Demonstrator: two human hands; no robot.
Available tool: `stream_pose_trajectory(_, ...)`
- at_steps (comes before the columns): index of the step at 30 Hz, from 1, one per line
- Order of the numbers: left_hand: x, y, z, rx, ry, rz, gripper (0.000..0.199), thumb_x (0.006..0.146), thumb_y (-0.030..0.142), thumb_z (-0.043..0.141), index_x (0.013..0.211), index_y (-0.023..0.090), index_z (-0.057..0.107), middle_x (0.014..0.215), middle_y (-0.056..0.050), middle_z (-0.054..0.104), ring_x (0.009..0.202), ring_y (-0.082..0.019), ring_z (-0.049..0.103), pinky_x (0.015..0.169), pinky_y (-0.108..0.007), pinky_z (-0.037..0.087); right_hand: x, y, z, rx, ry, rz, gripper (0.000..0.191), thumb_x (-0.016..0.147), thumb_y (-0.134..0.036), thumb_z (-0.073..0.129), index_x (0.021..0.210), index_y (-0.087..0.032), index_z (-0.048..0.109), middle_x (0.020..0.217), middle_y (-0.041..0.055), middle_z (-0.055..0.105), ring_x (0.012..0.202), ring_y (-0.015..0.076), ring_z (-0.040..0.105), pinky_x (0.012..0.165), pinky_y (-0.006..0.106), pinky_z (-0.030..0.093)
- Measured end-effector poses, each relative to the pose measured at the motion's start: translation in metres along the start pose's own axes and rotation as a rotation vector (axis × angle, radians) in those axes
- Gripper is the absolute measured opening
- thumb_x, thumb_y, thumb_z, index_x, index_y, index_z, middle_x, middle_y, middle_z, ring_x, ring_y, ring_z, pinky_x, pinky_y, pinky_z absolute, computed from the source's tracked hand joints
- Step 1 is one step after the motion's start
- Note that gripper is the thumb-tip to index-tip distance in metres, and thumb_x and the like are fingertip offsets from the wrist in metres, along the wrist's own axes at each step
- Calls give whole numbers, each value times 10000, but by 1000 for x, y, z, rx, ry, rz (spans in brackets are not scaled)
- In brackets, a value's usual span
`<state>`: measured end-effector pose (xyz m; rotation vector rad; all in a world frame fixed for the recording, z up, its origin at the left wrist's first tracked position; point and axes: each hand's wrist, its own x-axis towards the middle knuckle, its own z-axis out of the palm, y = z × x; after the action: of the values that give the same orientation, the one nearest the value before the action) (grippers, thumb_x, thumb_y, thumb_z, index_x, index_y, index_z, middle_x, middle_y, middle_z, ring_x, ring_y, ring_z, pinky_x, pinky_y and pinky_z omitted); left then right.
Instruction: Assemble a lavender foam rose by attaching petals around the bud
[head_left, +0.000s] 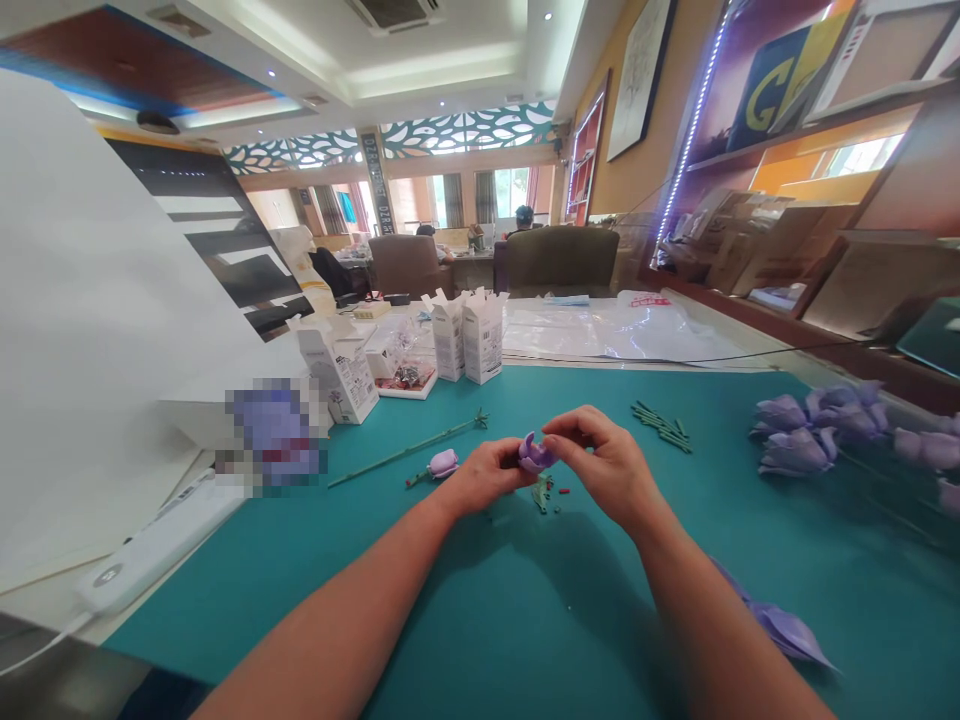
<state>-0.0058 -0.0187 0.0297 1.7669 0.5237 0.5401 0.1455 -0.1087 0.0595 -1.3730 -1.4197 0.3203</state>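
Note:
Between my two hands, above the green mat, is a small purple artificial flower (pixel 534 456) with cupped petals. My left hand (pixel 491 474) is closed around its left side and base. At its upper right edge, the bent fingers of my right hand (pixel 598 458) pinch close to a petal; whether they grip it is hard to make out. Left of my left hand lies a pale purple bud (pixel 442 463) on a short stem. A long green stem (pixel 409 450) stretches behind it. Small green and red pieces (pixel 543 494) lie beneath the flower.
Short green sticks (pixel 661 426) lie right of centre. Purple flowers (pixel 796 450) rest at the right, and loose purple petals (pixel 786 630) lie by my right forearm. White boxes (pixel 482 340) and a tray (pixel 409 384) stand at the back. A power strip (pixel 161 540) lies left.

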Motion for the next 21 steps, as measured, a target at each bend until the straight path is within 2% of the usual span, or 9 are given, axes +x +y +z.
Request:
stream_pose_trajectory(2,2,-4,-2,10,33,1,301,715,384,668,860,126,613,700,16,519,653,-105,451,613,-231,385,0,-1,-1,-86,-20,-65,130,772,-341,641,717,-227,673,745,15,581,703,154,538,637,286,456)
stream_pose_trajectory(6,4,-7,-3,6,81,52,327,707,380,688,893,117,628,764,-7,567,729,-128,500,689,-250,421,-3,-1,1,-174,-82,-157,93,780,-329,653,760,-244,684,774,30,552,780,188,544,645,299,484)
stream_pose_trajectory(11,3,-2,0,-42,98,49,316,690,367,706,860,114,621,773,-4,572,736,-123,502,714,-251,419,-4,0,2,-296,-78,-237,101,823,-277,606,760,-239,676,749,26,548,758,179,549,650,292,477)
stream_pose_trajectory(21,3,-3,-1,-5,95,41,296,696,349,684,874,122,618,786,-10,578,748,-134,505,708,-254,407,-3,3,4,-267,-62,-199,130,830,-317,613,761,-237,687,753,24,551,728,169,561,609,281,490)
